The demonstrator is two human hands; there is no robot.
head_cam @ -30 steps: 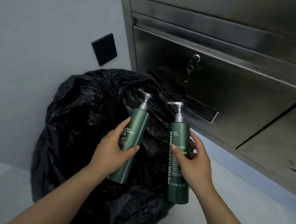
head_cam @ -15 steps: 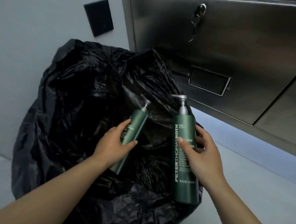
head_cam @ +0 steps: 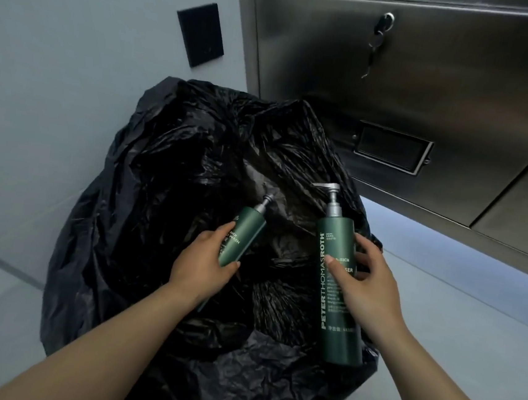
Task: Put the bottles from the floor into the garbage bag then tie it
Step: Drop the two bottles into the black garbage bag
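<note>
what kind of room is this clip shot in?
Probably a utility or back-of-house area, possibly a commercial kitchen, though that's uncertain. Cues: a stainless steel cabinet with a key hanging in its lock, a plain wall with a black wall plate, and a black garbage bag open on the bare floor.

Two green pump bottles, left one (head_cam: 244, 235) tilted, right one (head_cam: 338, 284) upright, over open black garbage bag (head_cam: 147, 188)

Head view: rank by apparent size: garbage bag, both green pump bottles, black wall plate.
1. garbage bag
2. right-hand bottle
3. left-hand bottle, partly covered by the hand and maybe farther off
4. wall plate, farthest, so true size unsure
</note>
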